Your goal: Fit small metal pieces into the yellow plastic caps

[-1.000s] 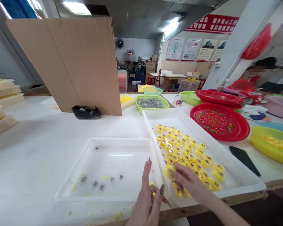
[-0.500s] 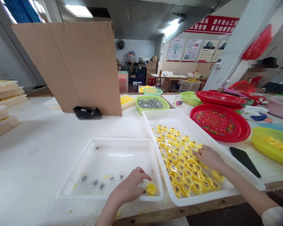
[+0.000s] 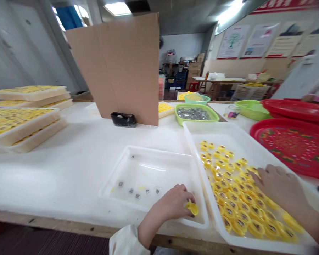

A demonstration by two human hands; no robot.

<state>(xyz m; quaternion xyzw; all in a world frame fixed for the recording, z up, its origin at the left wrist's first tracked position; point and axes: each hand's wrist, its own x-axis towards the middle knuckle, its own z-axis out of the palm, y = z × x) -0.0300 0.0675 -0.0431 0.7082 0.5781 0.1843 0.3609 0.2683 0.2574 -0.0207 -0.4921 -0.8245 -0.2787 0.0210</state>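
The left hand (image 3: 172, 205) pinches a yellow cap (image 3: 193, 209) between its fingertips, low inside the near right corner of the small white tray (image 3: 122, 166). Just left of that hand, a few small clear pieces (image 3: 138, 193) lie on the tray floor. The right hand (image 3: 279, 184) rests palm down, fingers loosely spread, on the rows of yellow caps (image 3: 228, 191) in the large white tray (image 3: 194, 141). Beyond both hands on the worktop (image 3: 77, 156) sits a green basket (image 3: 196, 114), with a cardboard sheet (image 3: 122, 71) standing behind.
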